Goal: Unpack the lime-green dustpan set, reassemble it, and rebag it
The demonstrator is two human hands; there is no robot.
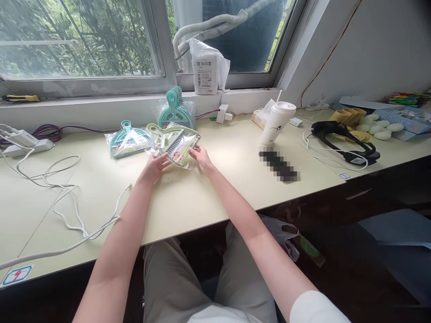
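Note:
A green dustpan set in a clear bag is held between both hands above the table, its handle pointing to the left. My left hand grips the bag's lower left edge, fingers partly under it. At the bag's right edge, my right hand pinches the plastic by the printed card. Just left of it lies a bagged teal dustpan set on the table. Behind, several teal dustpans in bags lean against the window ledge, with a pink edge showing among them.
On the table stand a white cup with a straw, a blurred dark object and a black headset. White cables spread over the left side. A wrapped package sits on the ledge; pale egg-shaped items are at right.

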